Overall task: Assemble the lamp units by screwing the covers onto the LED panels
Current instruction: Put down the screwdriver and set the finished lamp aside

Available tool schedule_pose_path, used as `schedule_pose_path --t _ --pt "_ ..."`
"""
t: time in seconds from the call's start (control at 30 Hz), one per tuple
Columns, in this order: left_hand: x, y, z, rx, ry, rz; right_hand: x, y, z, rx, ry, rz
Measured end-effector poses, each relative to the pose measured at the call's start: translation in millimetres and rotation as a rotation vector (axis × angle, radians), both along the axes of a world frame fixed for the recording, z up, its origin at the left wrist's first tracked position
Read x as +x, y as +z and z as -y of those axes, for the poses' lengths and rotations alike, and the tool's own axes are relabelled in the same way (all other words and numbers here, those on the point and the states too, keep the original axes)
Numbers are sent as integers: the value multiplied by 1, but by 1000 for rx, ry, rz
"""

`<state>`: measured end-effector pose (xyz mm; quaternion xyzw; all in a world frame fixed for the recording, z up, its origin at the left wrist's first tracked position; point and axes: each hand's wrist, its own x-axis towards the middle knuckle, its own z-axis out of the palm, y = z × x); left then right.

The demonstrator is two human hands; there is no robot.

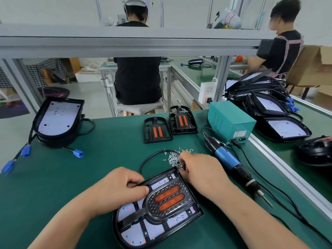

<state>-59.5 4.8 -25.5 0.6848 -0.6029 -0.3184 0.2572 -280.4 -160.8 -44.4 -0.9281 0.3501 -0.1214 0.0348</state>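
Left hand (pixel 118 187) gripping cover (pixel 168 200), right hand (pixel 201 169) curled over screws (pixel 173 157)

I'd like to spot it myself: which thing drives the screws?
Find the teal box at the green table's right edge. The electric screwdriver lies in front of it, beside the right hand. It alone is long and thin, with a blue barrel.
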Motion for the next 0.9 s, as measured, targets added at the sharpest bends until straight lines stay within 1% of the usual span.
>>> schedule_pose_path --t 0.1,0.17,0.23,0.3,0.37,0.43,0.57,0.67,0.7,0.83,0.9 --pt "-1 -1 0 -8 10 13 4 -1 -1 20 -26 11" --pt "-1 -2 0 -17 15 18 3 2 -1 92 -71 59" --pt "-2 -2 0 -35 23 25 -2 6 1 192 -103 173" --pt "-3 -2 1 -60 40 23 -9 9 5 319 -93 340" --pt "-2 -3 2 -85 79 15 -17 13 9 528 -26 522" --pt "-1 -6 3 -105 138 11 -22 16 10 694 48 629" --pt "3 -11 6 -150 280 31 -20 16 10 831 194 764" --pt "5 -13 6 -141 297 20 -19 17 9 924 234 891" --pt "4 -13 6 -144 275 -16 -19 17 8 954 240 927" --pt "-2 -8 7 -200 210 -311 -19 18 9 1057 229 1058" --pt "-2 -6 6 -232 216 -368 -19 19 8 1108 244 1118"
